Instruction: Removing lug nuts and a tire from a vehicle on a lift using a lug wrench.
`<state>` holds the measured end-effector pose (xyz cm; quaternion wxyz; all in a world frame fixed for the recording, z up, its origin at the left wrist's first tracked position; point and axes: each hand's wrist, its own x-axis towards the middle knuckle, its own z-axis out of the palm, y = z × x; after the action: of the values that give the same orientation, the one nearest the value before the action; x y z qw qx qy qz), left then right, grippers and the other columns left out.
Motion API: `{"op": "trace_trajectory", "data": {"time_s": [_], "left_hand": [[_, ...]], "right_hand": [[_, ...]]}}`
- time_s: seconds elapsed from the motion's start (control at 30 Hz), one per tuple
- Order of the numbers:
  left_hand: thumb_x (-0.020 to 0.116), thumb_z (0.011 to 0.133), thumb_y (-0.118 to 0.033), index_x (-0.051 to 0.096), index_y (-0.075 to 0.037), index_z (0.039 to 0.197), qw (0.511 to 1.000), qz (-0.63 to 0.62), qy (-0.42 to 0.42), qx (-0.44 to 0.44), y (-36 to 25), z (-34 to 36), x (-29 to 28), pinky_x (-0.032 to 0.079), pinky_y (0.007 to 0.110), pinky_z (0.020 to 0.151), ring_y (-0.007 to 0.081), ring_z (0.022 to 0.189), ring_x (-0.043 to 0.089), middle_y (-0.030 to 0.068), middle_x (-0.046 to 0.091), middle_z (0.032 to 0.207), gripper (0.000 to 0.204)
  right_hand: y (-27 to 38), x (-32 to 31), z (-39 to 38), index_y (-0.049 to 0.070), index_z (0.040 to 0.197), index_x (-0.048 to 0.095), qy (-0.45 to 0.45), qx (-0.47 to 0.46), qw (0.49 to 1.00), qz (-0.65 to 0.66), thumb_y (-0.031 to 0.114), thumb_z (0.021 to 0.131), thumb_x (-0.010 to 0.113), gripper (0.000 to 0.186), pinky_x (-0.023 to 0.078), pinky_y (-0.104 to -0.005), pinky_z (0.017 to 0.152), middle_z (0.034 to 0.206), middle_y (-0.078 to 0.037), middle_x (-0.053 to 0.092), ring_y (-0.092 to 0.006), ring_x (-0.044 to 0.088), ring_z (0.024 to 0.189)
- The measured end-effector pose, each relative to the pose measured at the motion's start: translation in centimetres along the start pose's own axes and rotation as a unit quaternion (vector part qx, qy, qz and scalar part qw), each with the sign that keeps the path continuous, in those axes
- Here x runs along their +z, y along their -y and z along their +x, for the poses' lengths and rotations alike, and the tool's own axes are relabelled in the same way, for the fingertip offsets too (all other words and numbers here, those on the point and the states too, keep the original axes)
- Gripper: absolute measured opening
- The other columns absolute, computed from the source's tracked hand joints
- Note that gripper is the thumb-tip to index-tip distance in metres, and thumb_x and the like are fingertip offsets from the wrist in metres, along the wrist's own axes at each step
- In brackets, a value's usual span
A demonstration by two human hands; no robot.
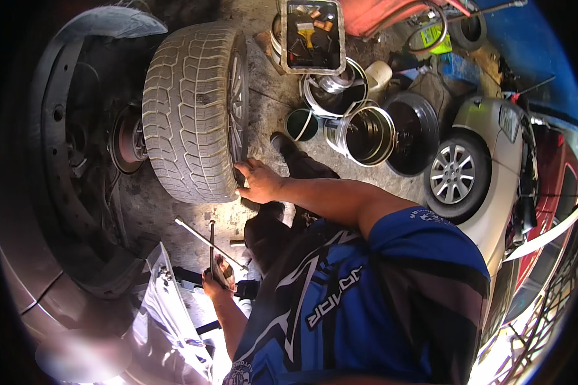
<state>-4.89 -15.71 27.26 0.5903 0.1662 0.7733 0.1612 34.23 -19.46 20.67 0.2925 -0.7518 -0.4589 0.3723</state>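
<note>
A large off-road wheel (pixel 189 115) with a chunky tread stands beside the bare hub (pixel 130 138) of a vehicle. My right hand (pixel 261 181) grips the near edge of its tire, thumb and fingers pressed to the rubber by the sidewall. Lower down, my left hand (pixel 219 277) is closed around one arm of a metal cross-shaped lug wrench (pixel 212 246). Its bars cross just past my fingers, above the concrete. Most of the wheel's rim is turned away from view.
A black tray of small parts (pixel 315 58) sits beyond the wheel. Open metal buckets (pixel 369 135), a wide black basin (pixel 414 135) and a dark green bucket (pixel 302 125) stand around it. A silver car (pixel 481 167) is on the right. A fender (pixel 103 25) arches at left.
</note>
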Motion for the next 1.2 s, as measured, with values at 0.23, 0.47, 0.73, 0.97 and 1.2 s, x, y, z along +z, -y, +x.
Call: {"op": "trace_trajectory", "data": {"time_s": [0.23,0.47,0.73,0.97,1.2], "left_hand": [[0.049,0.091,-0.027,0.067,-0.003,0.106,0.985,0.162,-0.056,0.019,-3.9,4.1,-0.9,0.056,0.046,0.055,0.0317,0.074,0.067,0.0155,0.068,0.098,0.034],[0.054,0.086,-0.014,0.066,-0.005,0.098,0.988,0.118,-0.016,0.094,-4.7,8.5,-2.4,0.056,0.045,0.066,0.0302,0.079,0.067,0.0125,0.069,0.097,0.019],[0.056,0.084,-0.010,0.066,-0.006,0.088,0.990,0.081,0.014,0.112,-4.4,9.6,-2.8,0.053,0.039,0.067,0.0246,0.074,0.064,0.0075,0.065,0.084,0.012],[0.054,0.089,-0.014,0.070,-0.008,0.098,0.962,0.225,0.005,0.155,-6.8,8.2,-1.5,0.056,0.041,0.080,0.0291,0.090,0.069,0.0108,0.070,0.095,0.019],[0.055,0.086,-0.014,0.069,-0.004,0.090,0.832,0.477,0.002,0.283,-10.3,5.1,3.0,0.052,0.038,0.076,0.0256,0.083,0.065,0.0110,0.069,0.088,0.017]], "right_hand": [[3.9,-1.3,0.6,0.006,0.146,0.038,-0.148,-0.010,0.989,0.005,0.040,0.081,0.078,0.084,0.044,-0.0552,0.102,0.142,-0.032,0.040,-0.0503,0.050,0.122],[11.1,-4.0,6.5,0.016,0.154,0.037,-0.089,-0.147,0.968,-0.184,0.050,0.081,0.075,0.089,0.009,-0.0615,0.121,0.163,-0.018,0.017,-0.0410,0.011,0.152],[11.9,-3.4,11.9,0.018,0.157,0.033,-0.028,-0.088,0.959,-0.270,0.063,0.084,0.066,0.091,0.003,-0.0612,0.122,0.167,-0.012,0.015,-0.0364,0.005,0.155],[11.4,-9.8,18.1,0.023,0.154,0.040,-0.069,-0.065,0.955,-0.281,0.068,0.084,0.062,0.086,0.006,-0.0621,0.122,0.165,-0.011,0.022,-0.0349,0.012,0.153],[8.2,-23.7,27.3,0.025,0.157,0.034,-0.046,-0.006,0.949,-0.313,0.073,0.085,0.057,0.089,0.008,-0.0604,0.122,0.166,-0.010,0.021,-0.0335,0.013,0.154]]}}
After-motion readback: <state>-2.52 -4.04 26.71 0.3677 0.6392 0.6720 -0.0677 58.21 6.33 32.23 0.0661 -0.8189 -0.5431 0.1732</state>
